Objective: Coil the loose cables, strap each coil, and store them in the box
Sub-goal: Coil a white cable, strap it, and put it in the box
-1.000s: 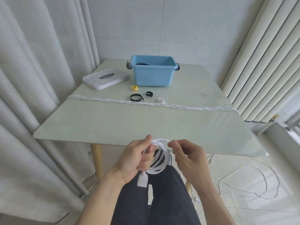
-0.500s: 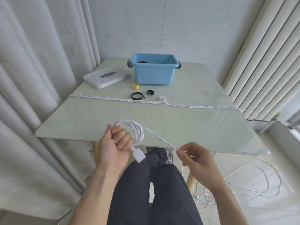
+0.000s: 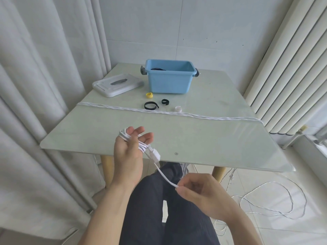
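Observation:
My left hand (image 3: pixel 128 152) is raised over the table's near edge with a white cable coil (image 3: pixel 141 145) looped around its spread fingers; the cable's white plug (image 3: pixel 155 155) hangs beside the thumb. My right hand (image 3: pixel 198 191), lower down over my lap, pinches the cable's loose strand, which runs taut up to the coil. The rest of that cable (image 3: pixel 276 198) trails on the floor at right. The blue box (image 3: pixel 169 80) stands open at the table's far side with a dark coil inside. A yellow strap (image 3: pixel 149 95), two black straps (image 3: pixel 150 105) and a white strap (image 3: pixel 178 109) lie in front of it.
A long twisted white cable (image 3: pixel 177 114) stretches across the glass table (image 3: pixel 230 147) from left edge to right edge. The box's white lid (image 3: pixel 117 84) lies at the far left. Curtains hang on the left, a radiator stands at right. My dark-trousered legs are below the table edge.
My left hand opened its fist into spread fingers with the coil around them. My right hand dropped lower and pulled the loose strand downward and to the right.

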